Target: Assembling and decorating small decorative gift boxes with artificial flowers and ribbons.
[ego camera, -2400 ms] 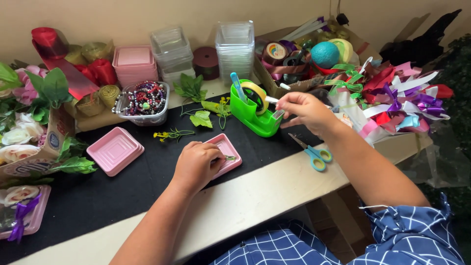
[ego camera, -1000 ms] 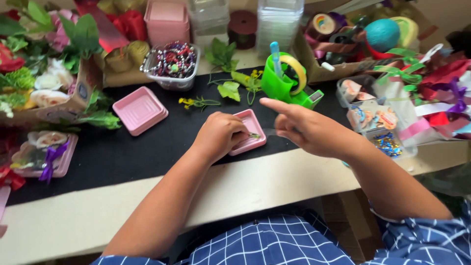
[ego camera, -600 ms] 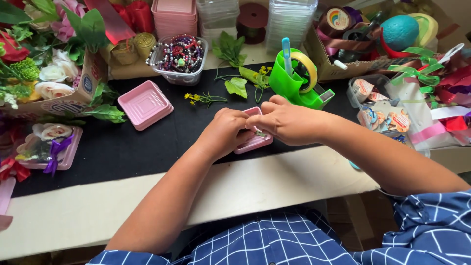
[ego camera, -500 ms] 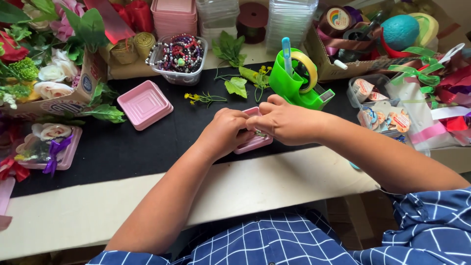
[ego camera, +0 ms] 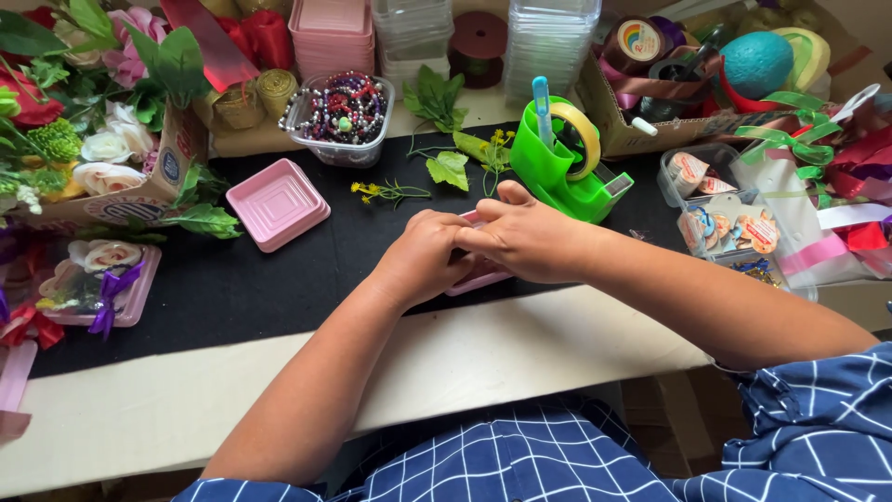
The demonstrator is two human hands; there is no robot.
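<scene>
**Both hands closed over a small pink tray**

I look down at my left hand [ego camera: 423, 256] and right hand [ego camera: 525, 237], which meet over a small pink tray [ego camera: 483, 274] on the black cloth [ego camera: 232, 288] that covers the middle of the table [ego camera: 520, 344]. The tray lies almost wholly under my hands; only a strip of its near edge and a corner at the top show. My left fingers [ego camera: 437, 228] are curled down onto it, as I judge to pin it flat. My right fingers [ego camera: 478, 232] are drawn together and pressed against the left ones at the tray's top edge, thumb raised. Whether they pinch anything small between them I cannot tell, since the knuckles hide the tips.

Just beyond my right hand stands a green tape dispenser [ego camera: 562, 167] with a roll of clear tape, near enough to reach without shifting the tray. A second pink tray [ego camera: 277, 203] lies empty to the left, apart from the work. A yellow flower sprig [ego camera: 390, 191] and green leaves [ego camera: 446, 167] lie on the cloth between the two trays. Farther back sits a clear tub of beads [ego camera: 339, 112], and at the left edge a finished tray with roses and a purple bow [ego camera: 98, 284].
</scene>
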